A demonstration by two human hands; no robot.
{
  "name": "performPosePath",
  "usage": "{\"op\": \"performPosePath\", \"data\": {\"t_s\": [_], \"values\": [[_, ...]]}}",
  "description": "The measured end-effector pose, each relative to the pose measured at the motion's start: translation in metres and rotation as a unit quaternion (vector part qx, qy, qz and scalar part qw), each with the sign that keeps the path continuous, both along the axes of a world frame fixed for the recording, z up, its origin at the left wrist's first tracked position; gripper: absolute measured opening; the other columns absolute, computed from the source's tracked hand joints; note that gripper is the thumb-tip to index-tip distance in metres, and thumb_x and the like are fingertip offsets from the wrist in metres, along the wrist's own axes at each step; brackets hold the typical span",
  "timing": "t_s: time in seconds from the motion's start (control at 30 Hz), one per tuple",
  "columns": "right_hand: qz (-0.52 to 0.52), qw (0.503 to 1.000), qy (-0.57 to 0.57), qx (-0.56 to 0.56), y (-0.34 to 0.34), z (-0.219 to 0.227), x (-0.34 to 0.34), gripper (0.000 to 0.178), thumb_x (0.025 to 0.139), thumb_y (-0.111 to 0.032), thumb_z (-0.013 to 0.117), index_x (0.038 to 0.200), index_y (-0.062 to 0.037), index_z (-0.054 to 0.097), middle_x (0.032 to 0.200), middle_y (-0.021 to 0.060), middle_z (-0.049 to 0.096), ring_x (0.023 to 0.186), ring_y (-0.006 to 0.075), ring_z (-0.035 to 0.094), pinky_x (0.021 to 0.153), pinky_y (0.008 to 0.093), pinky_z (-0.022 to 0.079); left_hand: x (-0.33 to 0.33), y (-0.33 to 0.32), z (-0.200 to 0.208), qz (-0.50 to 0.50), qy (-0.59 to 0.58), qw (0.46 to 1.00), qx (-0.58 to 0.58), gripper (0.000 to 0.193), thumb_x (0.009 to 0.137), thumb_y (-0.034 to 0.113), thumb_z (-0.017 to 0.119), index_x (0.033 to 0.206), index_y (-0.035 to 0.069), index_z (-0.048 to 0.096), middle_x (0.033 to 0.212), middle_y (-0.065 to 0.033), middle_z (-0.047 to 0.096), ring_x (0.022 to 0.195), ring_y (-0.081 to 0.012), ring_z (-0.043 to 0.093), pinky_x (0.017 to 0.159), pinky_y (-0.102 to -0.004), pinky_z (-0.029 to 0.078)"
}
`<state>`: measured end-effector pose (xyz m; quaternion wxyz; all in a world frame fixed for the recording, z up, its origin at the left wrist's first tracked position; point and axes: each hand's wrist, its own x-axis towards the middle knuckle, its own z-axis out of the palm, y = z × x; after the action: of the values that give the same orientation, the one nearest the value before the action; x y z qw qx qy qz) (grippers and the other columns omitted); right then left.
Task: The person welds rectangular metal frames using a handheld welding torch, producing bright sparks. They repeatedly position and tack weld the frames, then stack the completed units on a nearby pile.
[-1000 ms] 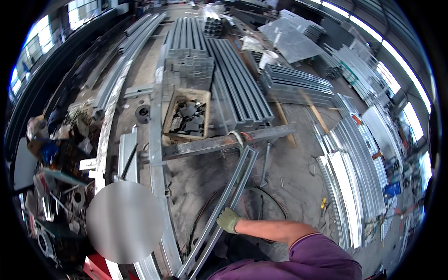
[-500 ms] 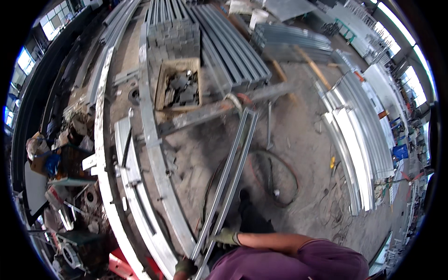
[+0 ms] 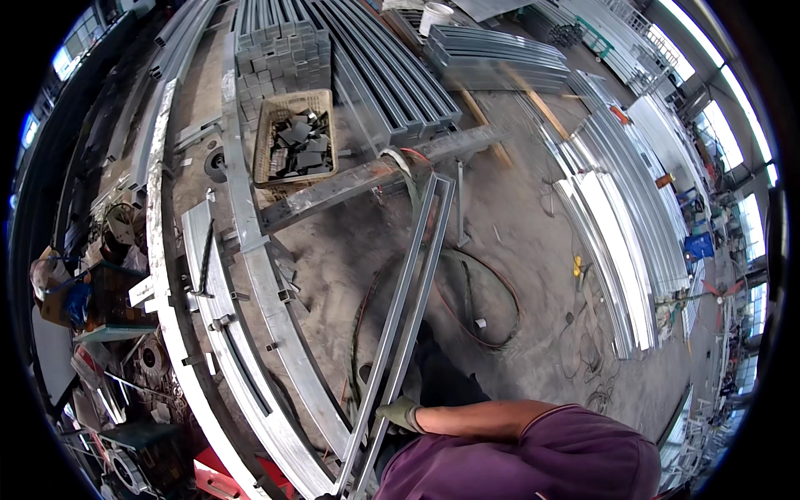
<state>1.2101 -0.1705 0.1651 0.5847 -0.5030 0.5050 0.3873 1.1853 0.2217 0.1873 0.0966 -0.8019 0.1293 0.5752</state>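
A long, narrow metal frame (image 3: 402,283) of two parallel rails, joined across its far end, slants from the lower edge up toward the middle. My right hand (image 3: 402,414), in a green glove, is closed around its right rail near the close end. Only a dark sliver of my left hand (image 3: 327,497) shows at the bottom edge, beside the frame's near end; its fingers are cut off from view.
Long metal beams (image 3: 265,292) run along my left. A crossbeam (image 3: 375,179) lies beyond the frame, near a crate (image 3: 260,150) of dark offcuts. A hose (image 3: 518,304) loops on the floor. Stacked tubes (image 3: 383,92) and shiny profiles (image 3: 612,258) lie farther off.
The surroundings have shifted left and slightly up in view. The frame's far end sits a little higher. My left hand has dropped mostly out of view; my right still grips the rail.
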Motion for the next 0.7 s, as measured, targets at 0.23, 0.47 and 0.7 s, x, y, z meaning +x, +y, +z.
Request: {"op": "performPosePath", "data": {"t_s": [0.23,0.47,0.7], "values": [[-0.015,1.0,-0.007,0.016,-0.042,0.009,-0.011,0.035,0.094,-0.034,0.072,0.107,-0.0012,0.076,0.08,0.011,0.075,0.051,0.0196,0.067,0.042,0.0338,0.047,0.015,-0.026,0.012,-0.063,0.062,0.995,-0.035,0.048,0.1,0.045,0.051,0.117,0.01,0.079,0.116,-0.0215,0.077,0.113,-0.0414,0.072,0.096,-0.0551,0.056],[-0.068,0.995,-0.074,0.005,-0.131,0.043,-0.01,0.034,0.095,-0.038,0.067,0.087,-0.0074,0.078,0.06,0.0076,0.066,0.042,0.0182,0.056,0.04,0.0361,0.04,0.042,-0.113,0.043,-0.095,0.016,0.995,0.009,0.043,0.099,0.042,0.056,0.12,0.012,0.079,0.119,-0.0187,0.078,0.114,-0.0381,0.073,0.096,-0.0513,0.058],[-0.095,0.987,-0.126,0.008,-0.236,0.06,-0.028,0.043,0.099,-0.045,0.067,0.087,-0.0049,0.077,0.06,0.0098,0.066,0.041,0.0196,0.057,0.042,0.0376,0.043,0.048,-0.241,0.096,-0.108,-0.045,0.992,0.047,0.044,0.1,0.042,0.056,0.129,0.013,0.074,0.124,-0.0197,0.076,0.118,-0.0378,0.072,0.099,-0.0499,0.057]]}}
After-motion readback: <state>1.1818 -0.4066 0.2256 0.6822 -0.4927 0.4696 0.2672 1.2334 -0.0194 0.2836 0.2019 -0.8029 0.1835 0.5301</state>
